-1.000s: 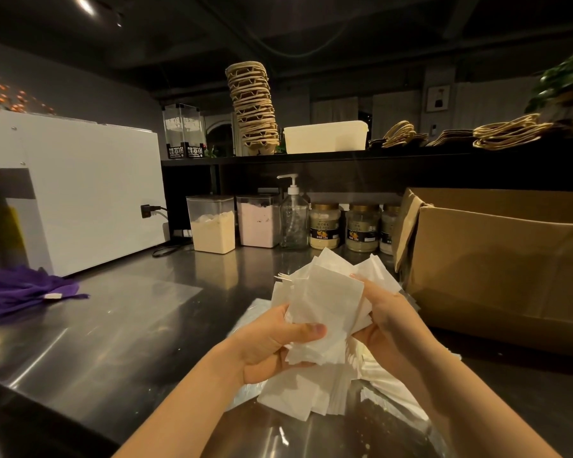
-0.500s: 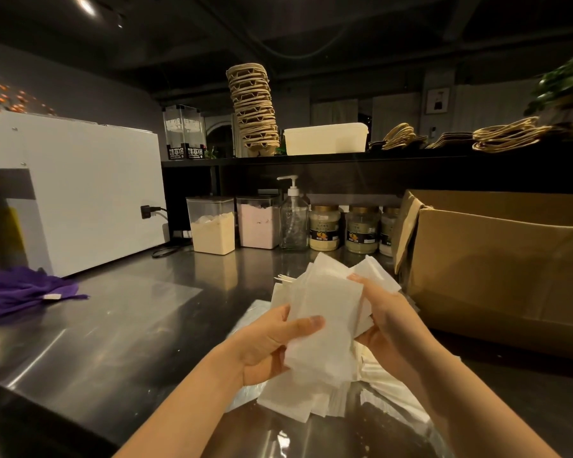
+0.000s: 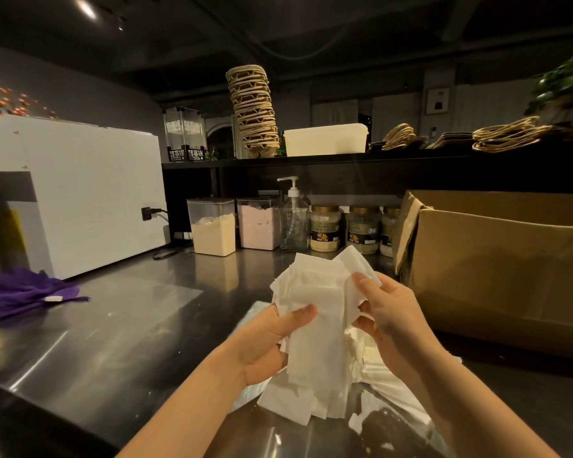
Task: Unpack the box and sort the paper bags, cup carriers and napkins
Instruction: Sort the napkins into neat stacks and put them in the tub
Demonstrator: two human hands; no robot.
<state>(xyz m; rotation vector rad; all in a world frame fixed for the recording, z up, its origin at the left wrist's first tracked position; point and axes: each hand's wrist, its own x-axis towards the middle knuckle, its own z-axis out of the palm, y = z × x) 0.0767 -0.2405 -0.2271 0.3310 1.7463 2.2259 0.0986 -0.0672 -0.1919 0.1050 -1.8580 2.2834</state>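
Gripping a fanned sheaf of white napkins (image 3: 315, 325) above the near edge of the steel counter (image 3: 129, 325), left hand (image 3: 265, 345) wrapped round its left side with the thumb across the front sheet, right hand (image 3: 387, 312) pinching the upper right part. At the counter's right edge, an open cardboard box (image 3: 493, 269); along the back edge, two powder canisters (image 3: 212, 226), a pump bottle (image 3: 293, 219) and labelled jars (image 3: 325, 228); at the left edge, a purple cloth (image 3: 20, 292) before a white machine (image 3: 80, 193). Up on the shelf (image 3: 344, 160), a tall stack of cup carriers (image 3: 253, 107), a white tub (image 3: 325, 138) and flat paper bags (image 3: 506, 137) with twine handles.
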